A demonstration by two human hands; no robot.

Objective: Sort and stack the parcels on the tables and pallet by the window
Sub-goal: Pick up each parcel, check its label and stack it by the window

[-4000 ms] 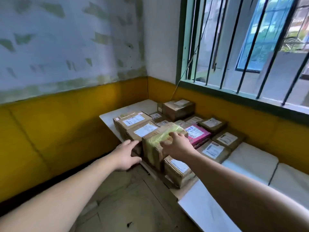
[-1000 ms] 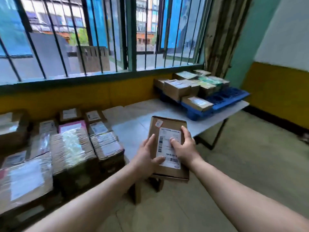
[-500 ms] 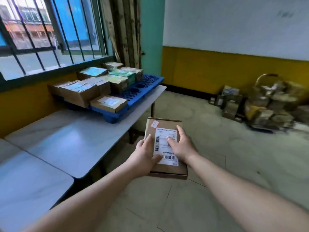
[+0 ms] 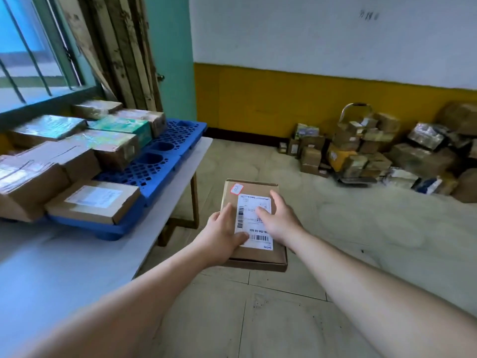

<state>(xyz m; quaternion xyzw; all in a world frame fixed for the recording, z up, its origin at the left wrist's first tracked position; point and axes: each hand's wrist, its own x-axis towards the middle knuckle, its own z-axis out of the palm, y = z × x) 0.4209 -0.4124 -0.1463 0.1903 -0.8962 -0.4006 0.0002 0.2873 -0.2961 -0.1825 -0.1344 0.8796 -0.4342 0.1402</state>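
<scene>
At the upper left of the frame a barred window (image 4: 33, 52) sits above a green sill, and weathered wooden planks (image 4: 121, 52) lean in the corner just to its right. Below the window, filling the left side, a white table (image 4: 64, 267) carries a blue pallet (image 4: 160, 156) that lies flat on its top. Parcels cover most of the pallet: a flat brown labelled box (image 4: 94, 201) lies at its near edge, a larger brown carton (image 4: 28, 187) sits just to the left of that, and a green-wrapped parcel (image 4: 121, 126) rests further back among several taped boxes. The right end of the pallet is bare grid.

In the lower middle of the frame, over the floor and just off the table's right edge, the person holds a flat cardboard parcel (image 4: 254, 251) with a white shipping label (image 4: 254, 218) face up and a small red sticker (image 4: 236, 188) near its far left corner. The left hand (image 4: 222, 236) grips the parcel's left edge, its thumb laid across the label's lower corner and its fingers curled underneath, out of sight. The right hand (image 4: 277, 218) holds the right side, thumb pressed on the label and fingers wrapped over the far right edge.

At the right, against the yellow-and-white wall (image 4: 309, 99), a loose heap of parcels (image 4: 374, 148) lies on the floor, well apart from the table.
</scene>
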